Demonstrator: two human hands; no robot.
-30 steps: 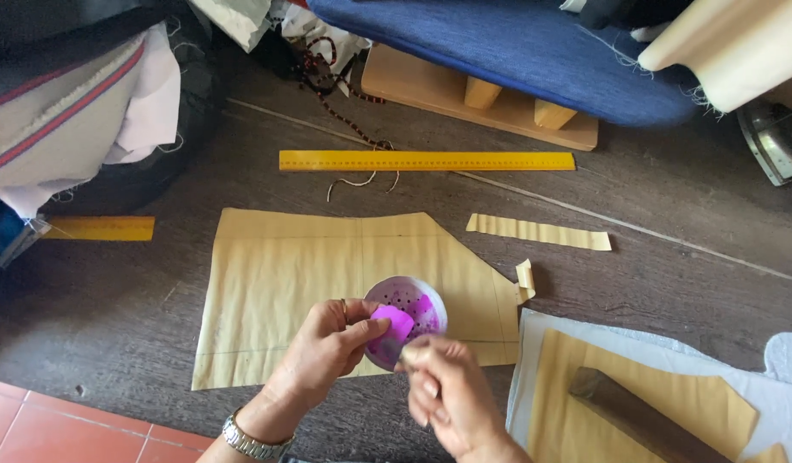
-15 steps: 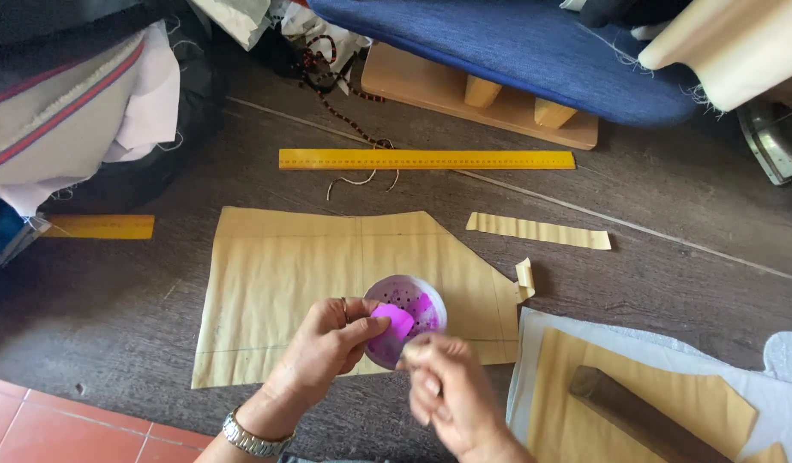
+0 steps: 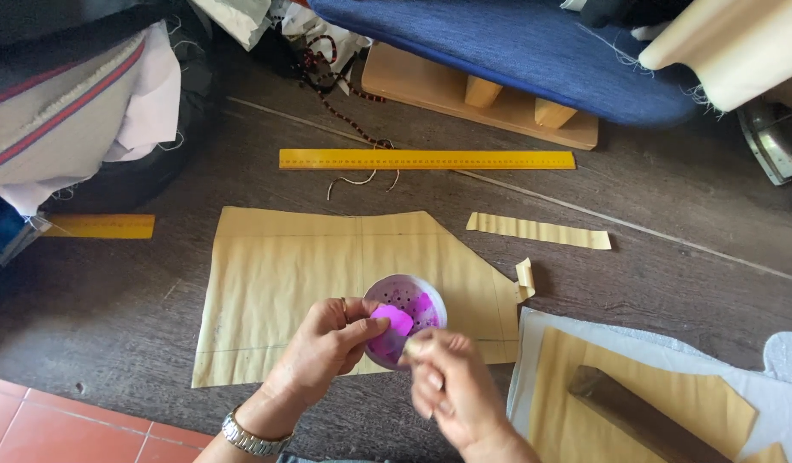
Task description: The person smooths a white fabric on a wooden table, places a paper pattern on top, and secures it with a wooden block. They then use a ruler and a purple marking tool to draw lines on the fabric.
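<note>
Head view of a dark wooden floor. The left hand (image 3: 327, 343) holds a small round container (image 3: 404, 319), translucent with purple contents, over the lower right part of a yellow paper pattern piece (image 3: 301, 274); its thumb and forefinger pinch a bright pink chip (image 3: 391, 319) at the container's mouth. The right hand (image 3: 451, 386) is blurred, its fingers drawn together just beside the container's near rim; whether they pinch anything cannot be told. The container looks light, rigid and smooth, probably thin plastic, so it is best gripped around its wall rather than by the rim. The chip appears small and hard, likely brittle, and suits a fingertip pinch on its flat faces. A long yellow ruler (image 3: 426, 159) lies beyond the pattern piece, and a paper strip (image 3: 537, 231) lies to the right.
</note>
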